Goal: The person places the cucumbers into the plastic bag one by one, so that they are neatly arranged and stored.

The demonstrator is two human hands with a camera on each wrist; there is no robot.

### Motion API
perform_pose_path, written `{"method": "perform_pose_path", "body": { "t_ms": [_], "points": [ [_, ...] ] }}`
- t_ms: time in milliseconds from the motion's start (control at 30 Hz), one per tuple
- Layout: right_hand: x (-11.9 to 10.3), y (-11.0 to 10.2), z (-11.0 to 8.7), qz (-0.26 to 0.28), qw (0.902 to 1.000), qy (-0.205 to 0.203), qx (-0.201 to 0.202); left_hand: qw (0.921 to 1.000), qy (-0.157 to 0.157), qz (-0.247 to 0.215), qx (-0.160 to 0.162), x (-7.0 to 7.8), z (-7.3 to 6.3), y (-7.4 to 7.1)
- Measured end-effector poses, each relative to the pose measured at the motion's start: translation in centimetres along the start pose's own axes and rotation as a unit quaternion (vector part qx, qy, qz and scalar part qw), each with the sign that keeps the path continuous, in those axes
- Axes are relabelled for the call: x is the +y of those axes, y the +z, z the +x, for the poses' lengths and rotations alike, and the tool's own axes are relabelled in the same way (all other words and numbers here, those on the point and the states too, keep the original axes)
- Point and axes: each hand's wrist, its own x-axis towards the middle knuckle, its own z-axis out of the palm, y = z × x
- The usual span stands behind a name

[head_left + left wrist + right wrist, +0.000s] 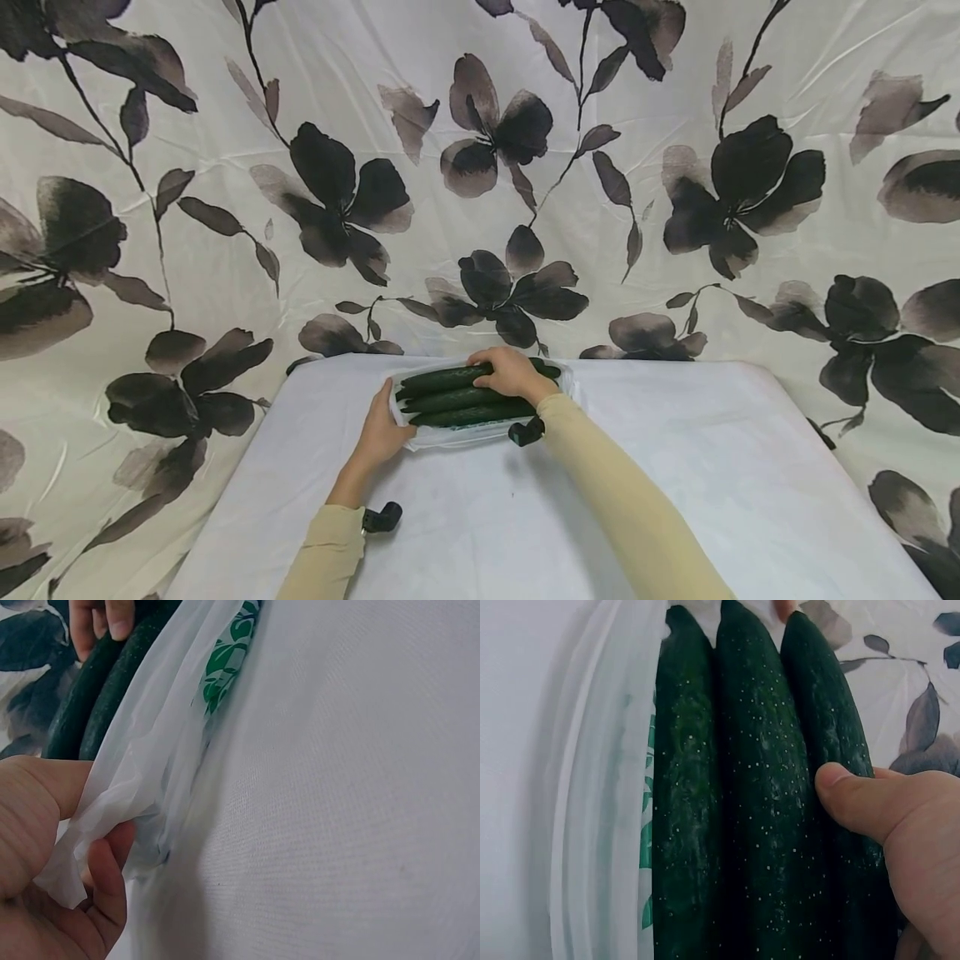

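Three dark green cucumbers lie side by side, roughly left to right, on a thin white plastic bag. Green leaf print shows on the bag in the left wrist view. At the bag's left end my left hand pinches the plastic between thumb and fingers. My right hand reaches over the farthest cucumber and grips it, thumb on the near side and fingers round the far side. The right ends of the cucumbers are partly hidden behind this hand in the head view.
A white cloth covers the table, and the bag lies near its far edge. Behind hangs a pale curtain with dark flower print. Small black wrist cameras sit on both wrists.
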Motion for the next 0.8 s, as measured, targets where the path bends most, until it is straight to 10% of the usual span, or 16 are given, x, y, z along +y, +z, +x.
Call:
{"method": "perform_pose_path", "body": {
  "t_ms": [800],
  "points": [
    [1.7, -1.4, -0.5, 0.081, 0.9942, 0.071, 0.004, 0.9998, -0.013, 0.008, -0.010, -0.2, 0.0, -0.1]
  ]
}}
